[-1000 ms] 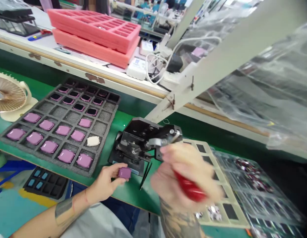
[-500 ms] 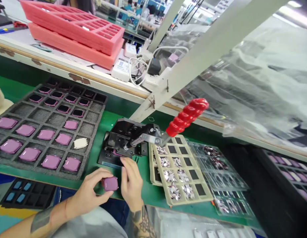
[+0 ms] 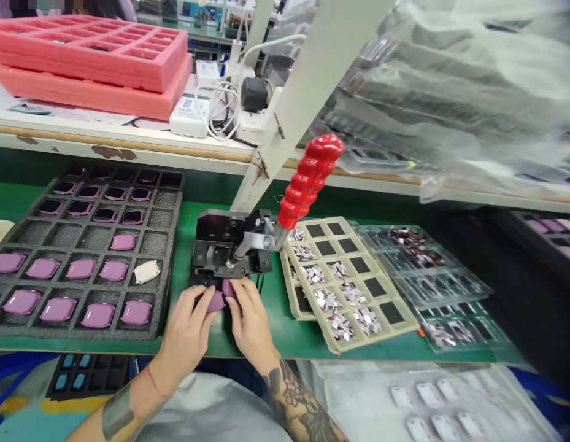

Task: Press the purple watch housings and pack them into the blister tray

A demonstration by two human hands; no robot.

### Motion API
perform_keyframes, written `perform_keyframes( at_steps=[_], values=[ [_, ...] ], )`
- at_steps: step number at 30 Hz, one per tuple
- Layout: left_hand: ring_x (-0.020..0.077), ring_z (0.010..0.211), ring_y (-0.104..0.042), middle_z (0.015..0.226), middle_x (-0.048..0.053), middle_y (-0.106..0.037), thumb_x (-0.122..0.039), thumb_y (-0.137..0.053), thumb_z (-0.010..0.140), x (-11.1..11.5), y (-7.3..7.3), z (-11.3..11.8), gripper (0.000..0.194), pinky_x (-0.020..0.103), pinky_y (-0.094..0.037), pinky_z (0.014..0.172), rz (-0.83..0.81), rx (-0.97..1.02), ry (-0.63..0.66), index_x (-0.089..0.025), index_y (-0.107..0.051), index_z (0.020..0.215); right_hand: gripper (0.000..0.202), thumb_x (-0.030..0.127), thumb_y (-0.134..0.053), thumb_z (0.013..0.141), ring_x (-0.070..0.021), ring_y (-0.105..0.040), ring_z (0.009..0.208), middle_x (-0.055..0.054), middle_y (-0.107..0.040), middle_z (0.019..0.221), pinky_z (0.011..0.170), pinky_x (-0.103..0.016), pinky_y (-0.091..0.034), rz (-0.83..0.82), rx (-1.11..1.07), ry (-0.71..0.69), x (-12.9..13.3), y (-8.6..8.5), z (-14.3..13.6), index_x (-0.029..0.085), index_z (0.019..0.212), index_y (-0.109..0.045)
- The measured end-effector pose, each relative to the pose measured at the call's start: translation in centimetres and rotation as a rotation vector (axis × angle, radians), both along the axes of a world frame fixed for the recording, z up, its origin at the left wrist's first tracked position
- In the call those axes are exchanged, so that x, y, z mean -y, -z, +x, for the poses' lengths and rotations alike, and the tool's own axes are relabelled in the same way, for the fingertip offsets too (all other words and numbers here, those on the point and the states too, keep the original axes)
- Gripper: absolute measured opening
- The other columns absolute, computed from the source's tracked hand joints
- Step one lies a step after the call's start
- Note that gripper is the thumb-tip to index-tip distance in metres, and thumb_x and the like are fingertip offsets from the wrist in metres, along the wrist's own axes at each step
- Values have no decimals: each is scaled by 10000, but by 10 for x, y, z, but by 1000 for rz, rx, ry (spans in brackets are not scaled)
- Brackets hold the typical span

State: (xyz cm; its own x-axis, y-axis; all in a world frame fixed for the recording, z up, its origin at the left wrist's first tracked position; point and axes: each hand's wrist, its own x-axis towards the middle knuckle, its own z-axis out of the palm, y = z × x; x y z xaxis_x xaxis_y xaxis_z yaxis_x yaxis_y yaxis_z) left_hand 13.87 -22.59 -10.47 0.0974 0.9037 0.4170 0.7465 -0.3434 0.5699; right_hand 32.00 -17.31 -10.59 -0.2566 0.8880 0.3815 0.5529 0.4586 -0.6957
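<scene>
My left hand [image 3: 186, 322] pinches a purple watch case [image 3: 215, 302] just in front of the black clamp fixture [image 3: 232, 245]. Close beside it, my right hand [image 3: 251, 316] has its fingers closed on a second purple watch case [image 3: 228, 288] at the fixture's front edge. Whether that one is clear of the fixture's slot I cannot tell. The fixture's red ribbed handle [image 3: 312, 178] points up and to the right. Left of my hands lies a grey foam tray [image 3: 167, 258] with purple watch cases, some showing dark faces, and one cream case [image 3: 146, 271].
Beige compartment trays [image 3: 333, 294] of small shiny pieces lie to the right, with clear plastic trays [image 3: 404, 270] beyond. A white slanted post [image 3: 303, 104] rises behind the fixture. Pink foam trays [image 3: 96, 98], cables and white boxes sit on the shelf. Bagged pale cases [image 3: 432, 393] are at lower right.
My left hand has carried its watch case up to the fixture's front. My right hand's fingers now hold a second case there. The camera view has turned and shifted.
</scene>
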Motion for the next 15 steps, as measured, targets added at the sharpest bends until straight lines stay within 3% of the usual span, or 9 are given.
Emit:
perform_keyframes(
  at_steps=[3,6,9,15],
  values=[
    [358,1253,-683,1294,197,-723,-84,-574,1083,-30,0,12,424,527,-611,1080,52,-276,-10,-128,-657,1496,508,166,-535,1125,-258,-686,1371,-142,-672,1473,1171,-449,-608,11,-92,82,22,-5,14,284,1618,-571],
    [376,1204,-693,1184,194,-750,-6,-540,1029,-50,-1,22,422,544,-615,1037,24,-409,-4,-123,-741,1382,527,171,-540,1123,-274,-688,1382,-149,-673,1484,1169,-472,-615,32,-105,134,33,-9,28,288,1636,-565],
    [384,1240,-679,1236,203,-759,22,-524,995,-50,-2,25,491,558,-597,1071,5,-461,-7,-116,-738,1415,527,173,-552,1120,-277,-696,1375,-148,-682,1482,1156,-473,-627,39,-89,153,38,-7,40,293,1632,-575],
    [415,1398,-620,1412,232,-713,-69,-548,1043,-36,-2,25,490,583,-523,1179,-27,-539,-19,-108,-685,1511,524,173,-562,1118,-278,-707,1364,-152,-699,1468,1136,-478,-647,35,-102,151,40,5,43,290,1628,-588]
  ],
)
